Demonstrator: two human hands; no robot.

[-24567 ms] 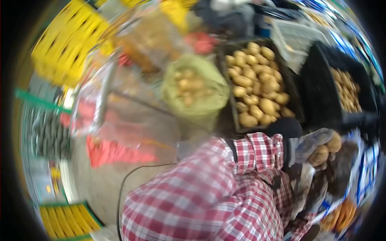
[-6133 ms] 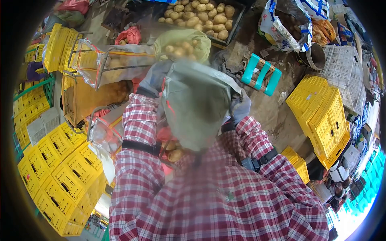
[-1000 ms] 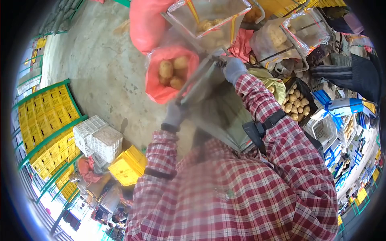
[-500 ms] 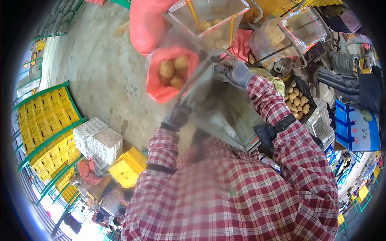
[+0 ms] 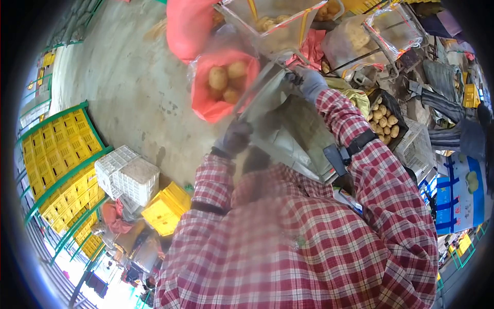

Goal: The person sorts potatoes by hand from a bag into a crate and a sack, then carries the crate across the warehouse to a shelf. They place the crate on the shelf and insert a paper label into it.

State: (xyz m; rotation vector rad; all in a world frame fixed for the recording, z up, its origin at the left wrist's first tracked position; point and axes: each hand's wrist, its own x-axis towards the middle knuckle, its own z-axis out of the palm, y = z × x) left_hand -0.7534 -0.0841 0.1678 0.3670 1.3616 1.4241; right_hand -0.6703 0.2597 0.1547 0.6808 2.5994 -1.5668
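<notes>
A grey-green plastic bag (image 5: 301, 135) hangs in front of my body with its mouth wide. My left hand (image 5: 235, 136), in a grey glove, is closed on the bag's near left edge. On the far right side, my gloved right hand (image 5: 311, 85) grips the upper rim of the same bag; its fingertips are partly hidden. Just beyond my left hand stands a red bag (image 5: 201, 100), its top rolled wide around several large potatoes (image 5: 218, 78). The inside of the grey-green bag is shadowed, and I cannot make out its contents.
A full pink sack (image 5: 189, 28) stands behind the red bag. Clear bags on metal frames (image 5: 355, 38) hold potatoes. To the right are a black-lined crate of small potatoes (image 5: 383, 122) and a blue box (image 5: 463, 193). Left are white crates (image 5: 135, 181) and stacked yellow crates (image 5: 63, 144).
My left hand has shifted slightly up and right, and the right hand slightly right, both still on the bag's edge. The camera view has turned a little; the red bag appears higher.
</notes>
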